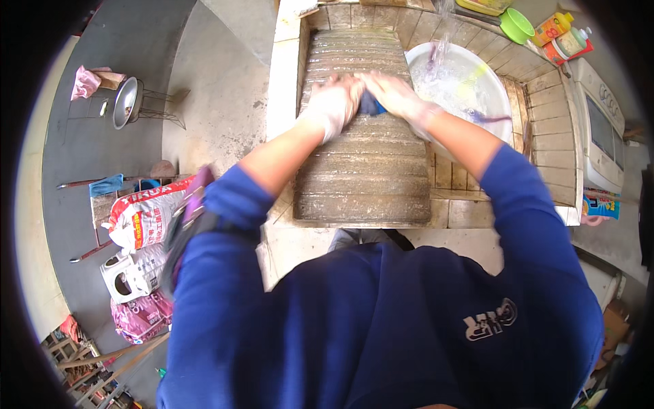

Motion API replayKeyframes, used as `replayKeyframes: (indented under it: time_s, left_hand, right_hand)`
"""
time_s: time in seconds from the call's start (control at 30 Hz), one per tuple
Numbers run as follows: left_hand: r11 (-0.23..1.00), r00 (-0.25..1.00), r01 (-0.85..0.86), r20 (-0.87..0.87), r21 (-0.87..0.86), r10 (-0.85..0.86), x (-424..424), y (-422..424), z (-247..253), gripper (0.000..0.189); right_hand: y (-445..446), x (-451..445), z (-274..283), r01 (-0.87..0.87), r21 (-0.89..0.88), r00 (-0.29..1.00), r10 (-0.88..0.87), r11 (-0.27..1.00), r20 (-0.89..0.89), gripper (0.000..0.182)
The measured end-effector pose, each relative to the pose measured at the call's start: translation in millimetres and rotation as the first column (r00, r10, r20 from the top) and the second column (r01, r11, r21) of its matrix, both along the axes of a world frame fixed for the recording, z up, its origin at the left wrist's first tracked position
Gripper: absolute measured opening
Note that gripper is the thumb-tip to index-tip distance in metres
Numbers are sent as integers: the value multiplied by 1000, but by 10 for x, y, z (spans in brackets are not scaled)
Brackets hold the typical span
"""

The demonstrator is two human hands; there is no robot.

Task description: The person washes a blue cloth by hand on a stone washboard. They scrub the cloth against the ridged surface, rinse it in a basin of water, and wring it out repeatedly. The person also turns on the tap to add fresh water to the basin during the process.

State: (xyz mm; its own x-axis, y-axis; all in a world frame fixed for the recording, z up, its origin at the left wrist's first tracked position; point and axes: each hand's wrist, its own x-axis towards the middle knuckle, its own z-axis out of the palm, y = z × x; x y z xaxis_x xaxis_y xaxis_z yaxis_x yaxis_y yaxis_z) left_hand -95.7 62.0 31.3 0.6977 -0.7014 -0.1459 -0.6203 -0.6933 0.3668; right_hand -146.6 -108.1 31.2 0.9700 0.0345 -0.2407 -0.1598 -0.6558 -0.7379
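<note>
A ridged, wet stone washboard slab (pixel 363 168) slopes in the tiled basin before me. On its upper half lies a small bunched dark blue cloth (pixel 371 104), mostly covered by my hands. My left hand (pixel 337 99) bears down on the cloth's left side. From the right, my right hand (pixel 391 94) presses over it, and the two hands meet at the fingertips. Both hands are blurred by motion and look whitish up to the wrist; whether from suds or thin gloves I cannot tell. The fingers' grip is partly hidden.
Right of the slab, water falls into a round white basin (pixel 457 97) holding dark purple items. Along the tiled rim (pixel 554 122) stand a green bowl (pixel 517 25) and detergent bottles (pixel 554 29). A white twin-tub washing machine (pixel 600 112) is at the right, printed sacks (pixel 148 214) at the left.
</note>
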Motion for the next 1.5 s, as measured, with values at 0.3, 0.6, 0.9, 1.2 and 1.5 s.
replayKeyframes:
  time_s: [0.3, 0.6, 0.9, 1.2, 1.5]
  left_hand:
    - [998, 958, -61, 282, 4, 58, 496, -296, -166, 52]
    - [950, 949, 293, 153, -110, -275, -460, 503, 265, 58]
    - [1000, 999, -21, 31, -17, 21, 59, -89, -76, 51]
    - [996, 971, -88, 222, -8, 87, 569, -439, -207, 49]
    - [978, 968, 196, 176, -74, -180, -477, 359, 150, 60]
  right_hand:
    - [74, 430, -173, 246, -459, 929, -73, 854, 363, 51]
    - [176, -736, -33, -63, -411, 736, 321, 909, 596, 46]
    - [-143, 62, -295, -71, -319, 989, 108, 945, 100, 56]
    - [-142, 479, -348, 205, -552, 947, -22, 808, 320, 51]
    - [229, -860, 189, -121, -397, 922, 251, 910, 295, 55]
